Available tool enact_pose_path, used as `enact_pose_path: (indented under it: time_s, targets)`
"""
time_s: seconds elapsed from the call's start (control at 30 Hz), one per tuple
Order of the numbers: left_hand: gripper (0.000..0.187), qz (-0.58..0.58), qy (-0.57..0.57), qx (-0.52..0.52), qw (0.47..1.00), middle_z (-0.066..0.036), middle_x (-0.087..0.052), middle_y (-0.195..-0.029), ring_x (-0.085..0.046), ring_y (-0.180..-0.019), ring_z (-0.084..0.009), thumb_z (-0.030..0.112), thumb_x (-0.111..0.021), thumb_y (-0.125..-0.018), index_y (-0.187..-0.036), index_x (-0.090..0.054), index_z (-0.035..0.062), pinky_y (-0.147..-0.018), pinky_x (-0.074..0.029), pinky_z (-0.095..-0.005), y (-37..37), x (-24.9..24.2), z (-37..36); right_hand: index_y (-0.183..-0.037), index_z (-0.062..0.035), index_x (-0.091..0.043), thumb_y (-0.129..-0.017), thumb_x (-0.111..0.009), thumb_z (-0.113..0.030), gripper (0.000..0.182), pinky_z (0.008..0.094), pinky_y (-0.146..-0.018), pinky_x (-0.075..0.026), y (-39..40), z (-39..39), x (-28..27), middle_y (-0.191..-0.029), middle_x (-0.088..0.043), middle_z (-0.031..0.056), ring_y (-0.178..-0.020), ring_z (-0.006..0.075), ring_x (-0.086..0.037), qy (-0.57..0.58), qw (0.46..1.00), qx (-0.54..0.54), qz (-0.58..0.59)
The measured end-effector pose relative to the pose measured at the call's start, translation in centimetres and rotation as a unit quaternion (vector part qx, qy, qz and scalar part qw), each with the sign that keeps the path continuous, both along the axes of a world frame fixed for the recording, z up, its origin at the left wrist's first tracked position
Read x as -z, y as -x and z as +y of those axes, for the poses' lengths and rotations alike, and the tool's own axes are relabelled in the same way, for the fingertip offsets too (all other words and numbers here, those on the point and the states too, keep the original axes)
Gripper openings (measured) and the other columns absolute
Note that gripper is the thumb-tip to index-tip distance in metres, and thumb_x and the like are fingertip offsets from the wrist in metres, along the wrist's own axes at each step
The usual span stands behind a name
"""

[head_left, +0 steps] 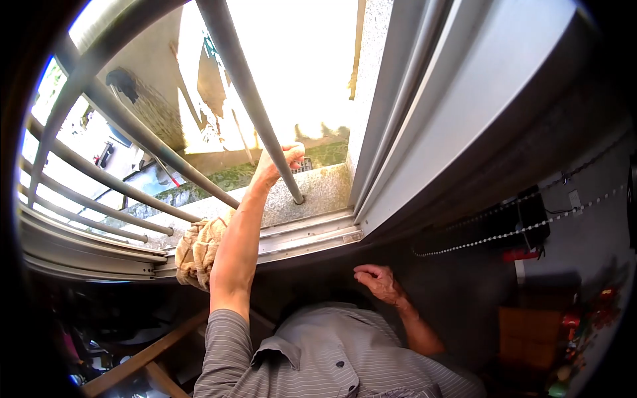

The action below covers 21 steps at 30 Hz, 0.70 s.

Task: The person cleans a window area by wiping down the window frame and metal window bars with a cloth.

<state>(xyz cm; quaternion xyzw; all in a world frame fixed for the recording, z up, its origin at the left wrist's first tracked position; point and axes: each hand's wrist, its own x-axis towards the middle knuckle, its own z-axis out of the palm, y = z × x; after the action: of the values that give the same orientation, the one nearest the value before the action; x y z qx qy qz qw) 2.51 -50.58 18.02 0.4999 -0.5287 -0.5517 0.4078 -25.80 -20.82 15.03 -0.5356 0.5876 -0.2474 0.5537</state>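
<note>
My left arm reaches out through the window between metal bars [255,106]. Beyond one bar is my left hand [289,158], its fingers curled closed; I cannot tell what, if anything, is in them. Just past the fingers a small dark gridded patch [304,165] shows. A crumpled tan cloth [199,253] hangs over the window track [302,237], beside my left forearm. My right hand [379,283] is held in front of my body below the sill, fingers bent together with nothing visible in them.
A white-framed sliding window [458,99] stands at the right. The speckled stone sill [325,189] runs outside the track. A beaded chain [491,235] hangs at the right, over a brown box [529,335]. Wooden bars [149,355] lie low on the left.
</note>
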Motion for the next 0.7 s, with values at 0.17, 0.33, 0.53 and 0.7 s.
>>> enact_pose_path:
  time_s: [0.17,0.33,0.53,0.7]
  targets:
    - [0.03,-0.049,0.003,-0.009,0.999,-0.007,-0.071,-0.087,-0.067,-0.076,-0.0128,0.019,-0.079,-0.086,-0.102,-0.072,-0.0046,-0.062,-0.057,-0.0243,0.4,-0.9,0.5,-0.112,-0.0015,-0.071,-0.091,-0.066,-0.024,0.031,0.0318,-0.082,-0.054,0.0,0.5,-0.5,-0.102,-0.074,0.0149,-0.091,0.0204,-0.07,0.012,1.0,0.01,-0.008]
    - [0.039,-0.057,0.012,-0.01,0.998,-0.007,-0.07,-0.089,-0.065,-0.078,-0.0134,0.024,-0.084,-0.081,-0.105,-0.071,-0.0042,-0.067,-0.056,-0.026,0.4,-1.0,0.8,-0.111,-0.0003,-0.071,-0.09,-0.067,-0.021,0.03,0.0313,-0.079,-0.053,-0.2,0.9,-0.5,-0.099,-0.075,0.0142,-0.088,0.0188,-0.07,0.01,1.0,0.022,-0.013]
    - [0.044,0.002,-0.007,0.017,1.0,-0.006,-0.068,-0.092,-0.065,-0.08,-0.013,0.023,-0.083,-0.081,-0.112,-0.066,-0.004,-0.072,-0.055,-0.0254,-0.2,-0.1,1.0,-0.111,0.0001,-0.071,-0.09,-0.067,-0.022,0.03,0.0311,-0.079,-0.053,-0.2,1.3,-0.9,-0.099,-0.074,0.0152,-0.088,0.0188,-0.069,-0.005,1.0,0.023,-0.012]
    - [0.043,0.035,-0.006,0.007,0.999,-0.005,-0.068,-0.093,-0.065,-0.082,-0.0119,0.02,-0.082,-0.082,-0.114,-0.065,-0.0042,-0.072,-0.056,-0.0251,-0.2,0.4,1.0,-0.109,-0.0024,-0.073,-0.09,-0.068,-0.025,0.03,0.0301,-0.078,-0.053,-0.2,1.5,0.0,-0.095,-0.075,0.012,-0.085,0.0166,-0.068,0.028,0.999,0.028,-0.014]
